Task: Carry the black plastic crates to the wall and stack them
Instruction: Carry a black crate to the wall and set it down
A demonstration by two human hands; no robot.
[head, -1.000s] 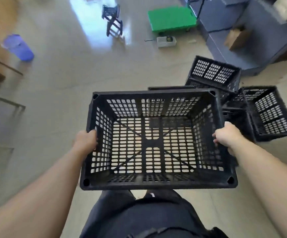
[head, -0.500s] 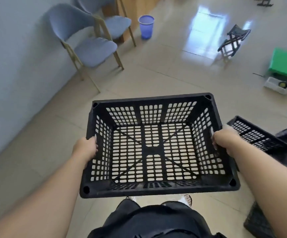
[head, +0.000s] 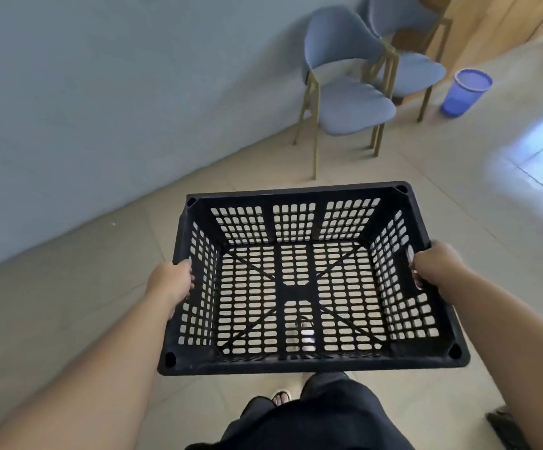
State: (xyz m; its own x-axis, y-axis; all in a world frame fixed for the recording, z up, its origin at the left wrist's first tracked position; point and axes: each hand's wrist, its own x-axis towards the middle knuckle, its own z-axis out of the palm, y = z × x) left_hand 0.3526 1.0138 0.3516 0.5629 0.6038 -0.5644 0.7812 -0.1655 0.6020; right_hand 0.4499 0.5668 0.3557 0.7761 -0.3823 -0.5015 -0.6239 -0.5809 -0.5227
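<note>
**What we cannot see well**

The fingers of the left hand (head: 171,282) and the right hand (head: 434,266) are mostly hidden by the side walls of the black crate (head: 296,363). One foot (head: 305,332) shows only through the holes in the crate's bottom. The rear chair (head: 409,60) is cut by the top edge. We cannot tell what the dark thing (head: 507,430) at the bottom edge is.

The room I stood in was evenly bright with soft light, and a pale bluish glare lay on the floor (head: 536,151) at my right. The wall (head: 85,92) and chairs (head: 351,102) looked smeared by motion blur, the wide lens bent the edges, and shadows were faint
</note>
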